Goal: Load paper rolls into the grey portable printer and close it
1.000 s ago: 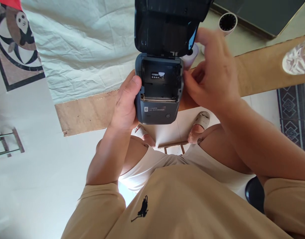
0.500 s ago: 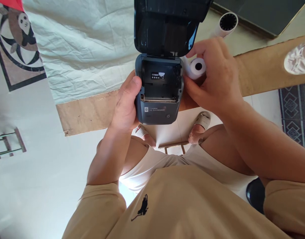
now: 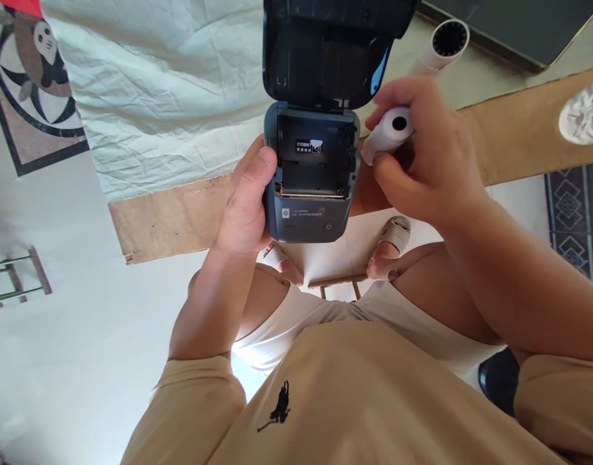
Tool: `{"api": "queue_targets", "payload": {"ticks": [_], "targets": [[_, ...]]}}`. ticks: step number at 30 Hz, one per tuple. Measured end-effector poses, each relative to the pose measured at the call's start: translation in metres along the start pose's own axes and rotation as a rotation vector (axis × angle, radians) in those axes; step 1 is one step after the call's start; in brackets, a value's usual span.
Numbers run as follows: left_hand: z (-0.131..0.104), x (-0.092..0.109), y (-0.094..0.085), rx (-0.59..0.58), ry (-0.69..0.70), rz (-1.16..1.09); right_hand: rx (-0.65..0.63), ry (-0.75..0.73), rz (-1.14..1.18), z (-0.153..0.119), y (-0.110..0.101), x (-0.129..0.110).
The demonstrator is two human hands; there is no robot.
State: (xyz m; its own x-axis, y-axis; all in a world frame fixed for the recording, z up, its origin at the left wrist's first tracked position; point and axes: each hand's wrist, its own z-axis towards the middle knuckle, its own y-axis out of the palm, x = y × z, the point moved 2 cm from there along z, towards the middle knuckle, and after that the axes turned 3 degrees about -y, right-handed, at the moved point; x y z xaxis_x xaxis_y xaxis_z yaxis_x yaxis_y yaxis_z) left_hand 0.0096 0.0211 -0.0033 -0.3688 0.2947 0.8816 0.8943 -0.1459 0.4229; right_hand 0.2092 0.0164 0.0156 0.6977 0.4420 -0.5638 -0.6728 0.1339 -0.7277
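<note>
The left forearm (image 3: 207, 300) reaches forward to the left hand (image 3: 245, 200), its thumb (image 3: 264, 163) lying uppermost and the rest of its grip mostly hidden, while the right forearm (image 3: 524, 268) slants inward to the right hand (image 3: 435, 152), whose thumb (image 3: 394, 179) and bent fingers (image 3: 404, 90) pinch from opposite sides.

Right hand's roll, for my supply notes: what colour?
The roll is white; head view shows it.

printer (image 3: 312, 177): power sign (image 3: 329, 226) on button (image 3: 329, 227), "安装耗材" on inner label (image 3: 308, 147)
</note>
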Motion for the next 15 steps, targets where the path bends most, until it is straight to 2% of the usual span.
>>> {"api": "queue_targets", "payload": {"ticks": [4,6,9,11,15], "targets": [[0.0018,-0.001,-0.0004,0.028,0.058,0.018,0.025,0.005,-0.082,0.0005,-0.0005,0.0024],[0.0023,-0.0016,0.0001,0.042,0.049,0.016,0.022,0.012,-0.044,0.0006,-0.0005,0.0038],[0.002,-0.0012,0.0013,0.056,0.031,0.005,0.023,-0.064,0.023,0.0002,-0.0002,0.0038],[0.0016,-0.0005,0.0021,0.055,0.037,0.003,0.009,-0.101,0.002,-0.0002,0.0007,0.0035],[0.0021,-0.0007,0.002,0.019,0.044,0.0,-0.019,-0.072,-0.054,-0.0008,0.0017,0.0032]]}}
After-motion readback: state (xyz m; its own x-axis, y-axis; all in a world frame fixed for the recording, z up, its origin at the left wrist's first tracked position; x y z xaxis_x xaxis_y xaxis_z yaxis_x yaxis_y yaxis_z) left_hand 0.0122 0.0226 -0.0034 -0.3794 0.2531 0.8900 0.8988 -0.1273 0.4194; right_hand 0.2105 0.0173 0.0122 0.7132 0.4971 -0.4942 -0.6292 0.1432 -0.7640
